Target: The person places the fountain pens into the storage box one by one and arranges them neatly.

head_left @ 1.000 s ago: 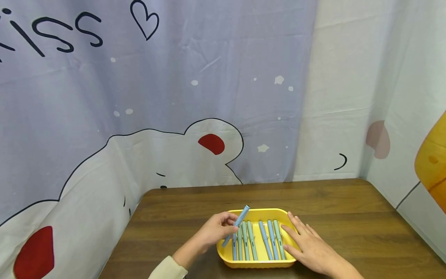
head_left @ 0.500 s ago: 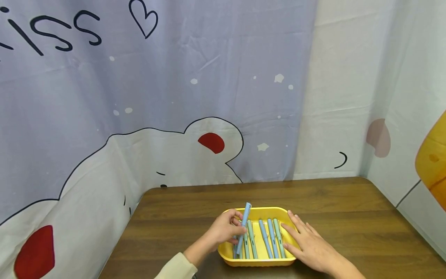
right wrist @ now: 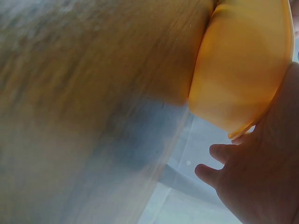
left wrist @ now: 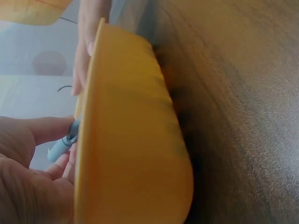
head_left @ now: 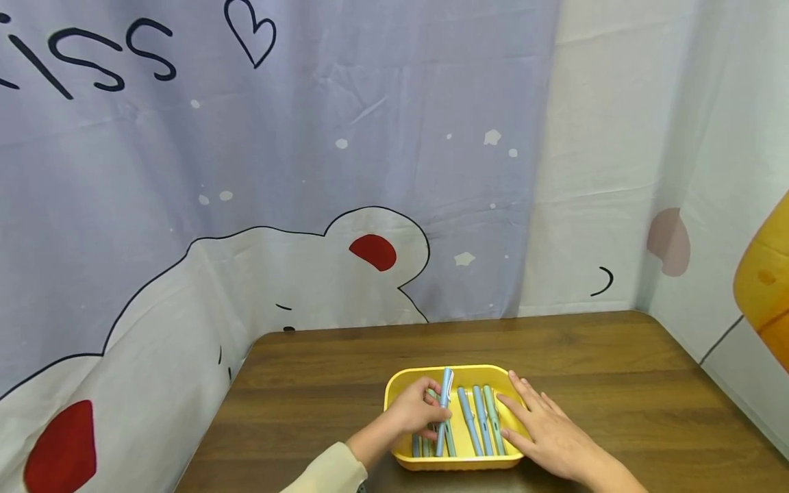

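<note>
My left hand (head_left: 419, 411) pinches a blue pen (head_left: 444, 404) between thumb and fingers, tilted upright over the left part of a yellow tray (head_left: 468, 464). In the left wrist view the same blue pen (left wrist: 60, 148) shows beside the tray's rim. Under that hand lie several blue and green pens, partly hidden by it. To the right in the tray, two blue pens (head_left: 482, 421) and a green pen (head_left: 494, 421) lie side by side. My right hand (head_left: 551, 435) rests with fingers spread on the tray's right rim; its fingertips reach over the edge.
The tray stands on a brown wooden table (head_left: 333, 356) near its front edge. Behind the table hangs a printed curtain (head_left: 370, 137), which also runs down both sides.
My left hand has moved right over the tray with the blue pen, which has swung from a slant to nearly upright and come lower. The right hand has stayed in place.
</note>
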`<control>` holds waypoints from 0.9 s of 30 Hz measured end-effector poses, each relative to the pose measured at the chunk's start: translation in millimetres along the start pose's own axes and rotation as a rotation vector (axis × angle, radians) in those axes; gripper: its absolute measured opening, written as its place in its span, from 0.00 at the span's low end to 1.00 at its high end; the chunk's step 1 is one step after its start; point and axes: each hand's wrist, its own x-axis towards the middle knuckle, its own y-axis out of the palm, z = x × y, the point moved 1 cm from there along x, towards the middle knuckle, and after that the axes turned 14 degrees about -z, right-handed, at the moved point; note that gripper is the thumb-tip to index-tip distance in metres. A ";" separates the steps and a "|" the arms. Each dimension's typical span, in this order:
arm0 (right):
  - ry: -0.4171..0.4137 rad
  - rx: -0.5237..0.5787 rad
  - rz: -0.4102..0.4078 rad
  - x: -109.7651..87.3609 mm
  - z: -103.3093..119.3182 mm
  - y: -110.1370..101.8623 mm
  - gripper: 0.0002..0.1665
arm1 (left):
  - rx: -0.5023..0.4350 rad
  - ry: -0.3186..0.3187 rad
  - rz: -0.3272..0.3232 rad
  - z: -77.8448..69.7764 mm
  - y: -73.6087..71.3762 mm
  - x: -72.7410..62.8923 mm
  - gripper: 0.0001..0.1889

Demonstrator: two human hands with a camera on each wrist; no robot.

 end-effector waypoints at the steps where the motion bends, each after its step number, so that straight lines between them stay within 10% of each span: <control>1: 0.001 0.001 0.000 0.0 -0.1 -0.2 0.34 | 0.002 -0.010 -0.003 0.3 1.8 0.3 0.17; 27: 0.028 -0.004 0.039 1.6 -0.3 -1.0 0.35 | 0.147 -0.142 -0.021 3.2 24.9 9.4 0.10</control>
